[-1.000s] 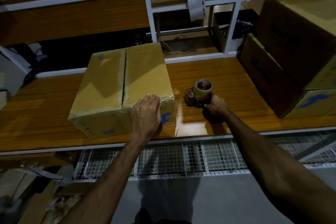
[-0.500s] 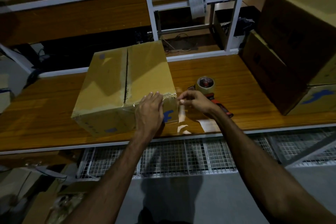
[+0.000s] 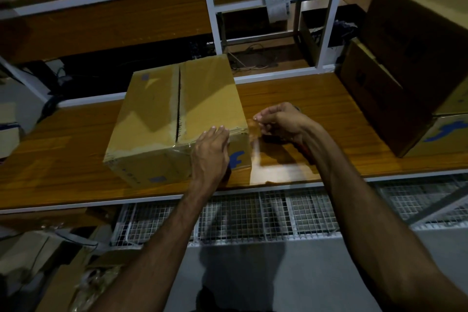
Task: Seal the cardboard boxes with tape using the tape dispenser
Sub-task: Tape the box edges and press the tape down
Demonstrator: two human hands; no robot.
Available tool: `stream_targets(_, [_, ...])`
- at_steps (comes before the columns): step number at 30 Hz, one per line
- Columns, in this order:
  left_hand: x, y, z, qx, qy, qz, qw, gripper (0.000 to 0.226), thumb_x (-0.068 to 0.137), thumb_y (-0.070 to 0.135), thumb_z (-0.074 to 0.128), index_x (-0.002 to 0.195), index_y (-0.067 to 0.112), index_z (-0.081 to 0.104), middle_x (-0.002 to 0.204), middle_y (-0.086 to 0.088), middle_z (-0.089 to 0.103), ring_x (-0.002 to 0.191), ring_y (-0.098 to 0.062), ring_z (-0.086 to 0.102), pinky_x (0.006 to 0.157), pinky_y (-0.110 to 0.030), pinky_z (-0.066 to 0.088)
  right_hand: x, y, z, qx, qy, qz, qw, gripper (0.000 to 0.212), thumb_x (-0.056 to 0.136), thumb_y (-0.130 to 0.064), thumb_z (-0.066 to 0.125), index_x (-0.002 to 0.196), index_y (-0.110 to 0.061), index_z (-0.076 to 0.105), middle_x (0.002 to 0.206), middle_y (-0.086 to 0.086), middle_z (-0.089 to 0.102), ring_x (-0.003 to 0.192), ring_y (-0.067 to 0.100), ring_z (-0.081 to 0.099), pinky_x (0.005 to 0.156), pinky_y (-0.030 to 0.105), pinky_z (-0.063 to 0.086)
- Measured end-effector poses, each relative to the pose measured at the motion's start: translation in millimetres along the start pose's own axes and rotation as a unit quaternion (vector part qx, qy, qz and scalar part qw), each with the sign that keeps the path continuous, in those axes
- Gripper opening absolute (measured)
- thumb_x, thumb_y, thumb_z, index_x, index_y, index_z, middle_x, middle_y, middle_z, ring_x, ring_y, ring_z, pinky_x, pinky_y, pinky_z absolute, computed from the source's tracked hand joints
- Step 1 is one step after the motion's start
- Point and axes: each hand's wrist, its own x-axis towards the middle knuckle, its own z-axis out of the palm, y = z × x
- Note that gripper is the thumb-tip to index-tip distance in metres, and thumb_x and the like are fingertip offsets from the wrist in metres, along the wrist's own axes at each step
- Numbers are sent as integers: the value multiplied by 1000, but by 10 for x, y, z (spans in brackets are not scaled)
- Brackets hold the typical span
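Two hands work at the brown cardboard box in mid-frame on the wooden tabletop: the left hand presses flat on its near edge, likely steadying it, while the right hand pinches clear tape beside the box's right corner.

box: tan, blue print | table: orange-brown woodgrain | shelf frame: white | wire grid: white mesh
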Motion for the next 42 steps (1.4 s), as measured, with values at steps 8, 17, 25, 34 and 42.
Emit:
stream_targets(8, [20, -4, -3, -8, -10, -1, 1000, 28, 99, 9, 68, 127, 8, 72, 132, -16, 70, 126, -34, 66, 112, -53, 48, 140, 170, -112, 2, 28, 50, 998, 19, 99, -8, 67, 116, -2, 72, 109, 17, 72, 87, 19, 68, 88, 36, 60])
stream_targets(17, [0, -20, 89, 4, 2, 4, 1000, 31, 100, 8, 66, 131, 7, 69, 134, -16, 69, 127, -34, 65, 112, -52, 48, 263, 692, 120, 2, 51, 86, 995, 29, 93, -30, 79, 107, -6, 74, 87, 7, 71, 61, 9, 58, 53, 21, 49])
stream_targets(25, [-4, -24, 137, 6, 20, 1, 1000, 30, 99, 7, 67, 129, 7, 70, 132, -16, 70, 126, -34, 66, 112, -51, 47, 128, 938, 464, 25, 160, -50, 985, 8, 98, 1, 69, 104, -2, 64, 83, 6, 65, 64, 12, 59, 53, 22, 51])
stream_targets(34, [-7, -58, 174, 5, 31, 5, 1000, 29, 99, 8, 68, 128, 7, 71, 131, -15, 71, 124, -33, 67, 111, -47, 45, 154, 1032, 525, -55, 197, -198, 959, 10, 92, 4, 70, 93, -5, 72, 86, 4, 72, 77, 8, 66, 75, 26, 56])
stream_targets(42, [-10, -55, 176, -8, 24, 1, 1000, 31, 100, 9, 63, 131, 7, 70, 134, -15, 69, 128, -32, 65, 114, -49, 45, 125, 1045, 488, -69, 185, -210, 958, 13, 87, 8, 72, 96, -1, 73, 92, 5, 74, 83, 3, 69, 79, 22, 58])
